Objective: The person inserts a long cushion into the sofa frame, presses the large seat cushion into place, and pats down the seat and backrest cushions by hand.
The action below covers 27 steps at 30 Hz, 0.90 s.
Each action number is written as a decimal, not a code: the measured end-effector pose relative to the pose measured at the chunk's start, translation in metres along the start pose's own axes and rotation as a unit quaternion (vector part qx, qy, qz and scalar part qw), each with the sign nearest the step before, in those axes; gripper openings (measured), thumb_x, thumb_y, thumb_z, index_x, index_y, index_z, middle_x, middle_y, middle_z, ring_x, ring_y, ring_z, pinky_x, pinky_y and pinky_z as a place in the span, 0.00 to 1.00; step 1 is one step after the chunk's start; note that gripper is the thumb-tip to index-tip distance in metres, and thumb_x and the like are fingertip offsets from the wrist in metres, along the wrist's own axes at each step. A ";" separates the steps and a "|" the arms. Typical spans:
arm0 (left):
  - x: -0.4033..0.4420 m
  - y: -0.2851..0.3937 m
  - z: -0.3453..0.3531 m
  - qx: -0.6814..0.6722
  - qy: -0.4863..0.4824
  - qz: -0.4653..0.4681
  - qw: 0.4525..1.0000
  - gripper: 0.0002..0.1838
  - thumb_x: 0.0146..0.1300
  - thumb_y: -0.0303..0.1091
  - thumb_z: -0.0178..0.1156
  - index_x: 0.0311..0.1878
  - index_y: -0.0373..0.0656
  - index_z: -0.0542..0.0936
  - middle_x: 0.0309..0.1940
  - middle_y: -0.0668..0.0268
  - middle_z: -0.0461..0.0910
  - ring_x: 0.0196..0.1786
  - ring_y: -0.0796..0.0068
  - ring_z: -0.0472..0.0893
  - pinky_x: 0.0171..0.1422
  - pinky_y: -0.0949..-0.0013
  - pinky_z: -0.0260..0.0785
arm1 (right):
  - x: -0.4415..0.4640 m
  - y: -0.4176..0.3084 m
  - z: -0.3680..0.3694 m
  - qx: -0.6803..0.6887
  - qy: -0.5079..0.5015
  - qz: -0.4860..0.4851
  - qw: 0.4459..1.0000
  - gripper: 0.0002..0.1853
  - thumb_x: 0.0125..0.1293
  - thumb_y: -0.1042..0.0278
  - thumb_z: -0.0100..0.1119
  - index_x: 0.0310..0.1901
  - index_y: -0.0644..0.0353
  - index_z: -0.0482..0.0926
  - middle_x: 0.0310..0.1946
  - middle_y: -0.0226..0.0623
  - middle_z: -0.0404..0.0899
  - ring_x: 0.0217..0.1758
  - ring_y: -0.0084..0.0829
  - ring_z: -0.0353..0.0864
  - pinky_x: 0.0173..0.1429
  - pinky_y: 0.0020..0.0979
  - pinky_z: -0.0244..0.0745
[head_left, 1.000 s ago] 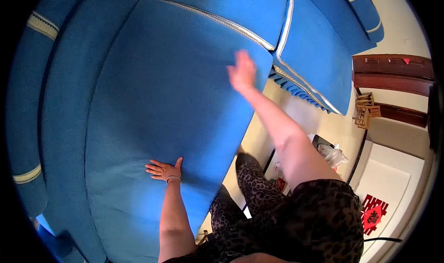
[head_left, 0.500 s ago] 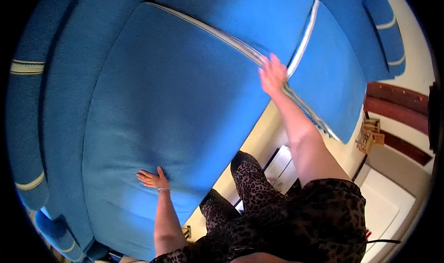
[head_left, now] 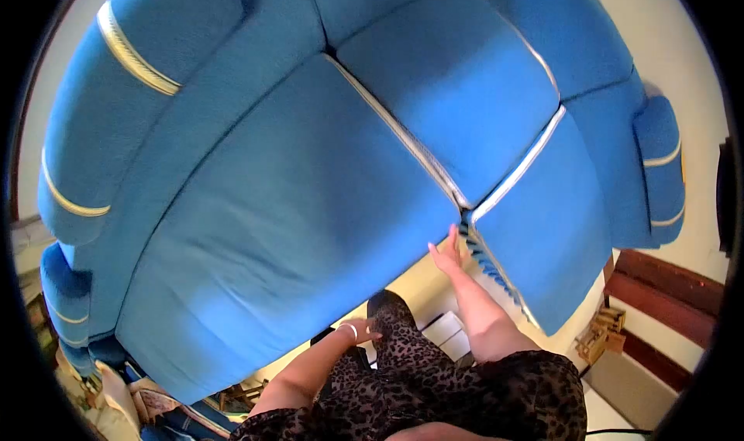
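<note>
A corner sofa covered in blue cloth fills most of the view, with a long seat cushion (head_left: 271,208) in front of me. My right hand (head_left: 447,255) is open at the front edge of this cushion, thumb apart from the fingers, close to the corner where the cushions meet. My left hand (head_left: 363,330), with a white band at the wrist, is beside my patterned trouser leg (head_left: 403,336). Its fingers point toward the knee and nothing shows in them. Shallow creases run across the left part of the long cushion.
A square blue cushion (head_left: 457,84) and a right-hand blue cushion (head_left: 542,224) have white trim along their edges. Small wooden furniture (head_left: 601,334) stands at the right. Cloths (head_left: 143,398) lie at the lower left, beyond the sofa's end.
My left hand has lifted off the long cushion and come back to my leg. My right hand has drawn back from the cushion corner to the front edge. The view has shifted, showing more sofa back.
</note>
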State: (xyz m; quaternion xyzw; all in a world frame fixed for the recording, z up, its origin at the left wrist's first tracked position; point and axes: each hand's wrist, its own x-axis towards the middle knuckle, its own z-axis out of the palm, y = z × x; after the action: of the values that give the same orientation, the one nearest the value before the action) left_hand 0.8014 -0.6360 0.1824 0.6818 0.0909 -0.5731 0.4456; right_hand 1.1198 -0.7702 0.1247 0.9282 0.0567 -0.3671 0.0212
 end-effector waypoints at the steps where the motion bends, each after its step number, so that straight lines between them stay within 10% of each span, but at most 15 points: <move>1: -0.003 -0.013 0.007 -0.087 -0.040 -0.010 0.995 0.48 0.61 0.76 0.49 0.76 0.52 0.61 0.74 0.51 0.62 0.77 0.52 0.60 0.77 0.50 0.54 | 0.009 0.009 0.006 0.109 -0.153 0.095 0.978 0.48 0.65 0.36 0.54 0.76 0.63 0.52 0.75 0.51 0.58 0.78 0.46 0.57 0.80 0.46 0.48; 5: -0.101 -0.009 -0.018 -0.286 0.234 -0.023 0.929 0.43 0.64 0.66 0.56 0.72 0.42 0.67 0.66 0.50 0.73 0.66 0.55 0.75 0.70 0.58 0.66 | -0.043 0.021 -0.033 0.012 -0.024 0.037 0.999 0.33 0.67 0.41 0.56 0.62 0.62 0.74 0.63 0.50 0.74 0.67 0.48 0.73 0.68 0.45 0.68; 8: -0.167 -0.001 -0.057 -0.405 0.423 0.010 0.811 0.32 0.68 0.52 0.61 0.68 0.41 0.72 0.59 0.53 0.80 0.60 0.62 0.80 0.66 0.62 0.70 | -0.032 0.057 -0.028 0.108 -0.121 -0.147 0.976 0.31 0.72 0.49 0.54 0.68 0.62 0.68 0.60 0.41 0.79 0.59 0.40 0.80 0.66 0.44 0.70; 10: -0.191 -0.006 -0.073 -0.443 0.531 0.109 0.714 0.28 0.69 0.45 0.62 0.67 0.41 0.73 0.56 0.54 0.82 0.58 0.65 0.81 0.65 0.64 0.71 | -0.047 0.061 -0.034 0.223 -0.209 -0.068 0.950 0.27 0.72 0.51 0.55 0.64 0.63 0.71 0.51 0.39 0.83 0.50 0.36 0.83 0.57 0.41 0.75; 19: -0.415 0.156 -0.073 -0.316 0.567 0.327 0.687 0.18 0.70 0.38 0.60 0.58 0.41 0.81 0.49 0.61 0.81 0.50 0.71 0.79 0.65 0.68 0.66 | -0.107 0.102 -0.085 0.230 -0.226 -0.103 0.941 0.20 0.74 0.52 0.53 0.54 0.60 0.76 0.43 0.39 0.84 0.37 0.29 0.83 0.34 0.31 0.73; 27: -0.579 0.207 0.060 -0.205 0.434 0.702 0.525 0.13 0.66 0.39 0.65 0.46 0.38 0.85 0.36 0.64 0.82 0.46 0.67 0.79 0.62 0.53 0.62 | -0.172 0.068 -0.105 0.186 -0.194 -0.144 0.952 0.17 0.73 0.54 0.54 0.51 0.61 0.78 0.40 0.41 0.84 0.33 0.28 0.84 0.30 0.29 0.74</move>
State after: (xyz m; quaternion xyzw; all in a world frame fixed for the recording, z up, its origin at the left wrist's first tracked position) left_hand 0.7016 -0.5767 0.7891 0.5794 -0.1202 0.3264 0.7371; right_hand 1.0753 -0.8449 0.3190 0.8083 0.1149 -0.5437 -0.1946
